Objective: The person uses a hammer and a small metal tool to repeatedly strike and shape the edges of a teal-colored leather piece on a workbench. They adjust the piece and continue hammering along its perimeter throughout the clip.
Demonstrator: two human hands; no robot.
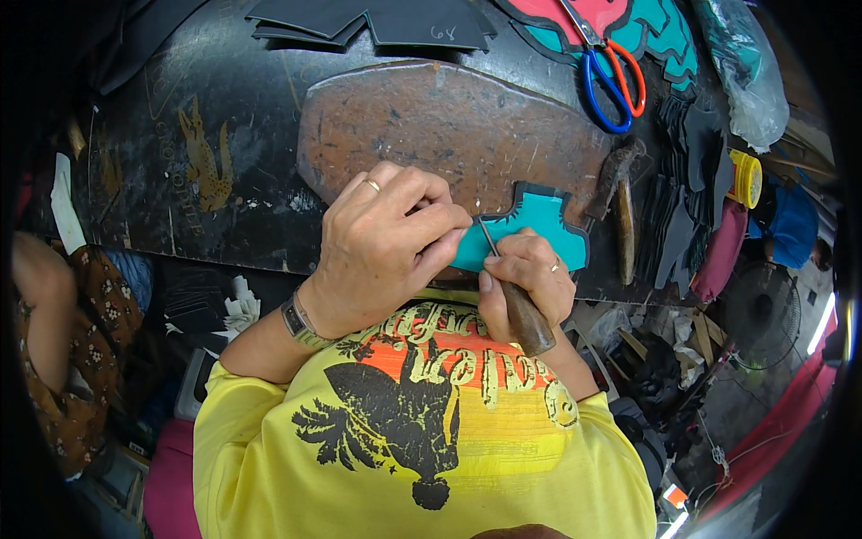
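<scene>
A teal piece [537, 218] with a black border lies at the near edge of a worn brown board [386, 121]. Small cuts or folds show along its curved black edge. My right hand [534, 278] is closed around the wooden handle of an awl-like tool [525, 319]; its thin metal shaft points away from me onto the piece's edge. My left hand [386, 238] is closed, its thumb and forefinger pinching the left end of the teal piece beside the tool's tip. The fingers hide that end.
Scissors [611, 85] with blue and red handles lie at the far right. A hammer [621, 211] rests right of the board. Black cut pieces [687, 193] are stacked beyond it, and more black sheets [377, 25] lie at the back. Another person's arm [45, 310] is at the left.
</scene>
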